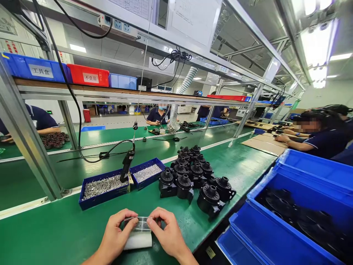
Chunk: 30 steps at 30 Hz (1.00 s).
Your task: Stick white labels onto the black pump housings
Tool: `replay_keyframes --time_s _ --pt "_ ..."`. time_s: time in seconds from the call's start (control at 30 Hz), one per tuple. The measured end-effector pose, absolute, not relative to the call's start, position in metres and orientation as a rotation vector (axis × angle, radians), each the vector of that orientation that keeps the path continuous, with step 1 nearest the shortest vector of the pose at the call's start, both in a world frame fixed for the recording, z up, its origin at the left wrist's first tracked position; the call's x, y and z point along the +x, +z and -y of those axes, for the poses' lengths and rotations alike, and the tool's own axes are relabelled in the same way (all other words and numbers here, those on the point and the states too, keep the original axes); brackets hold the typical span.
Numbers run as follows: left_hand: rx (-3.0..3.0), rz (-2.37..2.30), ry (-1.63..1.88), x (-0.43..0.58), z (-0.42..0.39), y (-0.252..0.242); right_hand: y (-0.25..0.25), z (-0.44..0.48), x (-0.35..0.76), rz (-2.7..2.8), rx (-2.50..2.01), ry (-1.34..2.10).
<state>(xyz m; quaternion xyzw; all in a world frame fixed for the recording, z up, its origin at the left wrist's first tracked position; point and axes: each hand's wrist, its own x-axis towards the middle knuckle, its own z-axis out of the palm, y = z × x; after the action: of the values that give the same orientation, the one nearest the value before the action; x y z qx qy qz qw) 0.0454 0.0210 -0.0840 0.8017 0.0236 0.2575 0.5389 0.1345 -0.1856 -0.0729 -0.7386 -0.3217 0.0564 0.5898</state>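
My left hand (pixel 117 232) pinches the left end of a sheet of small grey labels (pixel 142 223) between thumb and fingers. At the sheet's other end, my right hand (pixel 168 232) grips the edge in the same way. White backing paper (pixel 139 240) curls below the labels, close above the green bench. Beyond my hands, a blue box of long screws (pixel 103 187) and a blue box of small silver parts (pixel 147 173) stand side by side. A black electric screwdriver (pixel 127 161) hangs over the screw box. Several black round housings (pixel 209 197) are grouped to the right.
Blue crates (pixel 278 228) stand at the bench's right edge, with black parts (pixel 306 217) inside. A metal post (pixel 30 136) rises at left. Overhead, a shelf carries a red bin (pixel 88 75) and blue bins. Co-workers sit at the far side and right.
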Motion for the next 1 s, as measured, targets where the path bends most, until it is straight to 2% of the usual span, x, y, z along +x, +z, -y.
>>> replay_keyframes --time_s 0.23,0.4,0.6,0.73,0.87,0.93,1.0 --pt "1.909 -0.062 0.594 0.044 -0.022 -0.081 -0.075 0.188 0.131 0.81 -1.743 -0.05" --pt "1.91 -0.077 0.562 0.046 -0.027 -0.097 -0.07 0.193 0.131 1.151 -1.654 -0.432" --pt "1.7 -0.121 0.426 0.045 -0.017 -0.093 -0.081 0.184 0.133 0.88 -1.604 -0.142" --pt "1.686 -0.177 0.393 0.043 -0.011 -0.08 -0.084 0.181 0.132 0.896 -1.643 -0.309" --pt "1.711 -0.174 0.401 0.043 -0.016 -0.085 -0.082 0.184 0.129 1.191 -1.639 -0.6" --pt "1.719 -0.168 0.387 0.045 -0.02 -0.091 -0.082 0.185 0.127 1.209 -1.572 -0.604" --pt "1.738 -0.157 0.376 0.047 -0.024 -0.097 -0.082 0.184 0.125 1.045 -1.52 -0.471"
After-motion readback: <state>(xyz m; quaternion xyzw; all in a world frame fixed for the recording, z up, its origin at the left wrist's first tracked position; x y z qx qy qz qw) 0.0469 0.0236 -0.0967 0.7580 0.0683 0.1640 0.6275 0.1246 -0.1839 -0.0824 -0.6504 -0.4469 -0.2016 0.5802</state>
